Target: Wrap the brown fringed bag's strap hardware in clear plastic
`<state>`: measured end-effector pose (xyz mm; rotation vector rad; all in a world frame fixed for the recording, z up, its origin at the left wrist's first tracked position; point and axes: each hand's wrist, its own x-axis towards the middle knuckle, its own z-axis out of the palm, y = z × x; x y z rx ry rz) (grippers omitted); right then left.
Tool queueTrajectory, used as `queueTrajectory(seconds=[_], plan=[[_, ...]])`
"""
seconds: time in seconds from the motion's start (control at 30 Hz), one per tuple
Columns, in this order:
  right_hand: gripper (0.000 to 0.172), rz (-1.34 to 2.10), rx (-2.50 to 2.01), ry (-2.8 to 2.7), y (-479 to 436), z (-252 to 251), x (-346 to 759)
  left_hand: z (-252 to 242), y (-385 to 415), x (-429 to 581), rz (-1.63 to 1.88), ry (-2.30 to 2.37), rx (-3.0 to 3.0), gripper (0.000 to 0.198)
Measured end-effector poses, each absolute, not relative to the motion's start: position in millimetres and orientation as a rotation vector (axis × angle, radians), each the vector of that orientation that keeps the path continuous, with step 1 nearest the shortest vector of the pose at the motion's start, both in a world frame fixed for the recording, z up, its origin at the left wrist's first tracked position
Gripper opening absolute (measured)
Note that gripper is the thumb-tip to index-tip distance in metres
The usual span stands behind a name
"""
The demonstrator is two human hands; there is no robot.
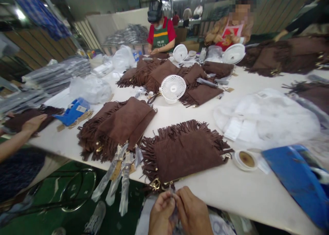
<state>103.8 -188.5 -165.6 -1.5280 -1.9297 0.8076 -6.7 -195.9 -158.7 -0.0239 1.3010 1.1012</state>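
A dark brown fringed bag (189, 152) lies flat on the white table in front of me, its gold zip edge towards me. At its near left corner sits a gold clasp (155, 184). Just below that edge, my left hand (160, 212) and my right hand (194, 211) meet with fingers pinched together. Between them shows a narrow piece of clear plastic wrap (174, 214), which seems to hang from the bag's zip end; the fingers partly hide it. Left of this bag lies a stack of brown fringed bags (123, 125), with plastic-wrapped straps (124, 190) dangling over the table edge.
To the right are a small round tub (245, 159), a blue plastic container (295, 180) and a heap of clear bags (267, 118). White fans (173, 88) stand among more brown bags. A co-worker's hand (34, 123) rests on a bag at left; other people work across the table.
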Motion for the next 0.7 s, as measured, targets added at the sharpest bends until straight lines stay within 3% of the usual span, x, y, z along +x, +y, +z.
queueTrajectory(seconds=[0.17,0.47,0.7], plan=[[0.023,0.768,-1.36,-2.002,-189,-162,108,-158,-195,-11,1.127,1.363,0.051,0.042],[0.016,0.955,-1.513,-1.713,-188,-150,129,-174,-197,-12,1.112,1.442,0.185,0.039],[0.036,0.933,-1.454,-2.134,-170,-135,103,-171,-197,-15,1.161,1.527,0.471,0.028]])
